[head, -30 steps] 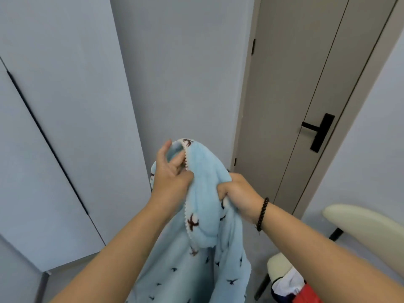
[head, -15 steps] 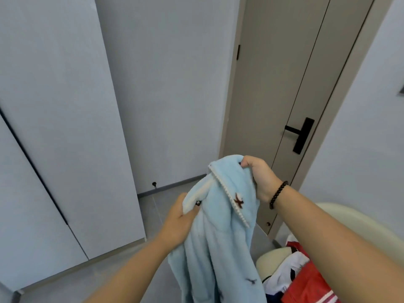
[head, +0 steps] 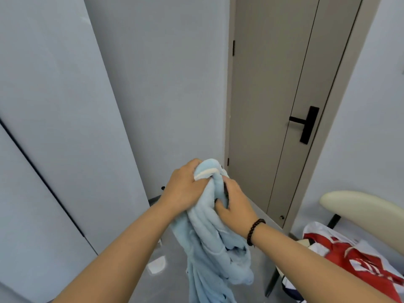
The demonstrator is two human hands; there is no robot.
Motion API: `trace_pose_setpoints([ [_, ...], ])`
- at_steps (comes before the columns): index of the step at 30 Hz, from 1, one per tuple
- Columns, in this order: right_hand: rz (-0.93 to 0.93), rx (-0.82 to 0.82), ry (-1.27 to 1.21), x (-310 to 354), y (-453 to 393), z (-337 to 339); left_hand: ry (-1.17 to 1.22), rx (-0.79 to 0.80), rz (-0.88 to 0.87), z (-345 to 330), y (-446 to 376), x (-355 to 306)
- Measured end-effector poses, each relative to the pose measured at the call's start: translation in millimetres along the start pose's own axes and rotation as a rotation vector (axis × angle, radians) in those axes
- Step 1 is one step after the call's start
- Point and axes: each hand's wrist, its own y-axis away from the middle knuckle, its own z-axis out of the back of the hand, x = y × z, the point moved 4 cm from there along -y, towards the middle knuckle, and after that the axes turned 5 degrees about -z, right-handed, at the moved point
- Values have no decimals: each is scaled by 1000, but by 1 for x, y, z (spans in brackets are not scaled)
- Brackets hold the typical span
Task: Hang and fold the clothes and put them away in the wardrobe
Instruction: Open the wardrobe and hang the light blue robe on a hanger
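I see the light blue fleece garment held up in the middle of the view, bunched at the top and hanging down out of the bottom edge. A white trimmed edge shows at the top of the bunch. My left hand grips that top part, fingers curled over the fabric beside the white trim. My right hand is just to the right of it, thumb and fingers pinching into a fold slightly lower; the two hands nearly touch. A dark beaded bracelet sits on the right wrist.

To the near right, a red and white garment lies heaped on the seat of a cream chair. Farther back on the right stands a grey-beige door with a black lever handle. On the left are pale wardrobe panels with a dark seam between them, shut. The grey floor shows a bright reflection below the hands.
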Motion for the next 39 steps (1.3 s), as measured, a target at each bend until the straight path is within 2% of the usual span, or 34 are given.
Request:
trace_pose_setpoints([
  [3,-6,166,218,-16,-13,-11,-14,-36,-44,33,2,0],
  [5,46,217,303,-15,-21,-23,-13,-40,-63,49,4,-2],
  [7,111,146,291,-4,-32,-34,-10,-41,-87,60,5,-7],
  [10,18,-34,212,5,-51,-41,0,-77,-136,76,7,-13],
  [14,-74,110,366,-11,-63,-63,59,-149,-171,98,11,-12],
  [16,-48,114,276,-14,-66,-68,57,-154,-187,107,13,-13],
  [18,-102,145,93,-12,-66,-72,26,-169,-199,114,16,-12],
  [21,-189,169,42,-13,-65,-73,-100,-248,-167,135,22,2],
  [23,-192,130,74,-12,-64,-62,-352,-272,-98,156,27,29],
  [25,-141,97,164,-14,-63,-41,-572,-183,56,167,33,73],
  [26,-86,122,241,-15,-61,-31,-605,-107,146,165,39,97],
  [29,114,399,678,-10,-39,-36,-584,136,377,138,77,168],
  [31,228,504,950,-6,-31,-50,-544,206,457,115,98,197],
  [33,239,389,1060,8,-41,-49,-494,144,493,104,98,199],
  [35,126,119,979,32,-63,-26,-423,-9,480,112,77,177],
  [37,88,-203,686,62,-81,11,-339,-235,378,138,50,137],
  [39,331,-596,399,94,-77,43,-295,-566,174,170,39,90],
])
